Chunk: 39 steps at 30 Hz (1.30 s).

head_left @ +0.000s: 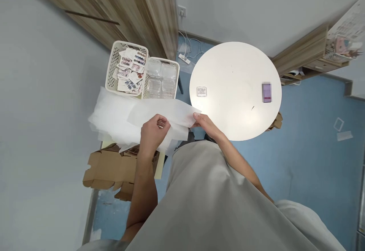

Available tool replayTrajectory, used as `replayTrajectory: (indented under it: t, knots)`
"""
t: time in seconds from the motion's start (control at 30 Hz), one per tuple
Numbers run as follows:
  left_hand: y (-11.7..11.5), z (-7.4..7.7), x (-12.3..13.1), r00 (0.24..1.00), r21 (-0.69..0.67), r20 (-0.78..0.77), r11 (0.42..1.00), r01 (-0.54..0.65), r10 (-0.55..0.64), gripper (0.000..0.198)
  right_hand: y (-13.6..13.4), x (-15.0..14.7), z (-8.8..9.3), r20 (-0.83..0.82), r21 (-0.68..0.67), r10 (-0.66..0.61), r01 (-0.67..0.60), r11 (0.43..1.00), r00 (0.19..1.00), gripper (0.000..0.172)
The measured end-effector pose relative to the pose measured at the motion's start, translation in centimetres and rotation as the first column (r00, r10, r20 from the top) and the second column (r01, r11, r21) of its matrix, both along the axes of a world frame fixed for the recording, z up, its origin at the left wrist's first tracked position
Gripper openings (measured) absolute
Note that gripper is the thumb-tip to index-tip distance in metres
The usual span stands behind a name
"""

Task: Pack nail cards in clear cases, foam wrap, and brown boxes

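Note:
A thin, translucent white sheet (pixel 173 110), possibly a flat bag, stretches over a pile of similar white sheets (pixel 111 116). My right hand (pixel 207 124) pinches its right end between thumb and fingers, beside the round table's left edge. My left hand (pixel 155 132) is closed above the pile, thumb and index fingertip pinched together at the sheet's lower edge. Just beyond the sheet stand two white plastic baskets. The left basket (pixel 110 68) holds printed cards (pixel 129 72) with rows of coloured ovals; the right basket (pixel 177 77) holds clear plastic cases (pixel 162 77).
A round white table (pixel 228 68) stands to the right, bearing a small clear tray (pixel 201 91) and a purple box (pixel 267 92). Flattened brown cardboard (pixel 114 169) lies below the pile. A power strip (pixel 184 58) with cables is on the floor beside the wooden cabinet (pixel 137 11).

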<state>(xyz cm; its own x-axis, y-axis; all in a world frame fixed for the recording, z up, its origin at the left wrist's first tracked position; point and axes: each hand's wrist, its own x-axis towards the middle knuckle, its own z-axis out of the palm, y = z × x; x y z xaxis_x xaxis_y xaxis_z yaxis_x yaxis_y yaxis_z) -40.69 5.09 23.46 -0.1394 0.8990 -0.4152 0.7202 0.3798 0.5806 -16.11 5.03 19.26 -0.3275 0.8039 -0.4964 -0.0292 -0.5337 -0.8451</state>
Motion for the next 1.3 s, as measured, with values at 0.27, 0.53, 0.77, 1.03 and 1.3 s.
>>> replayTrajectory:
  t: [0.27, 0.53, 0.77, 1.03, 1.3]
  knots:
    - [1.2, 1.4, 13.0, 0.972, 0.347, 0.066, 0.919, 0.188, -0.224, 0.003, 0.6, 8.4, 1.9, 0.073, 0.256, -0.394, 0.364, 0.895, 0.916, 0.057]
    - [2.6, -1.9, 26.1, 0.829, 0.326, -0.205, 0.762, 0.560, -0.521, 0.012, -3.9, 21.7, -1.4, 0.216, 0.126, -0.518, 0.503, 0.855, 0.828, 0.051]
    - [2.5, -9.0, 34.6, 0.684, 0.109, -0.297, 0.688, 0.718, -0.667, 0.017, -7.9, 29.2, -10.4, 0.257, -0.043, -0.517, 0.544, 0.838, 0.816, 0.057]
    - [2.9, -14.5, 37.7, 0.562, -0.170, -0.333, 0.635, 0.754, -0.757, 0.028, -9.8, 30.4, -16.0, 0.304, -0.193, -0.474, 0.541, 0.819, 0.826, 0.042]
    - [3.4, -18.3, 38.7, 0.614, -0.218, -0.315, 0.684, 0.696, -0.724, 0.034, -10.0, 31.0, -18.7, 0.316, -0.224, -0.413, 0.491, 0.842, 0.854, 0.028]
